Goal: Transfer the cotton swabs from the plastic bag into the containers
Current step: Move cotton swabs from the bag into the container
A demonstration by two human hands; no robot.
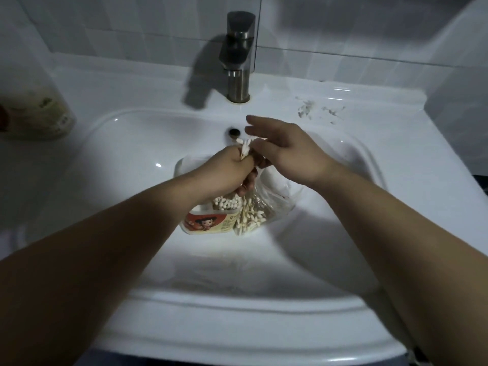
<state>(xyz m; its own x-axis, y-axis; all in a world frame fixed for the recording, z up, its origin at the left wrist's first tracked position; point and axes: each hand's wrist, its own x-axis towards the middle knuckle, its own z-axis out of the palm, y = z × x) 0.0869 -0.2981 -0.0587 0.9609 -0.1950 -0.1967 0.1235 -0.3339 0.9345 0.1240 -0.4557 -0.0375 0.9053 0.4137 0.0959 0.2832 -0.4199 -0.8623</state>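
Left hand (232, 165): fist curled round a small bunch of cotton swabs (244, 147), above the middle of the basin; the white tips stick out of the top of the fist toward 12 o'clock.
Left lower fingers: they lie against the top of the plastic bag; whether they hold it cannot be told.
Right hand (286, 151): fingers straight and loosely spread, pointing toward 10 o'clock, holding nothing; it hovers just beside the left fist at its 3 o'clock. The fingertips are blurred.
Plastic bag (277, 196): clear and crumpled, lying in the basin under both hands, its body running toward 5 o'clock of the left fist.
Loose cotton swabs (250, 216): a heap with pale sticks and white tips inside the bag's lower end, touching the container at its 3 o'clock.
Container (208, 221): bears a red and orange cartoon label, sits at 6 o'clock of the left fist, partly hidden by the left forearm.
Upright swabs (225, 203): packed in the container, white tips up.
Sink basin (132, 143): white, glossy, brightly lit in the middle.
Overflow hole (234, 132): dark, in the back wall of the basin, at 12 o'clock of the hands.
Faucet (237, 56): dark metal, on the ledge at 12 o'clock, casting a shadow to its left.
Bottle (34, 112): pale, blurred, on the counter at 9 o'clock.
Smudges (306, 109): grey marks on the ledge at 2 o'clock.
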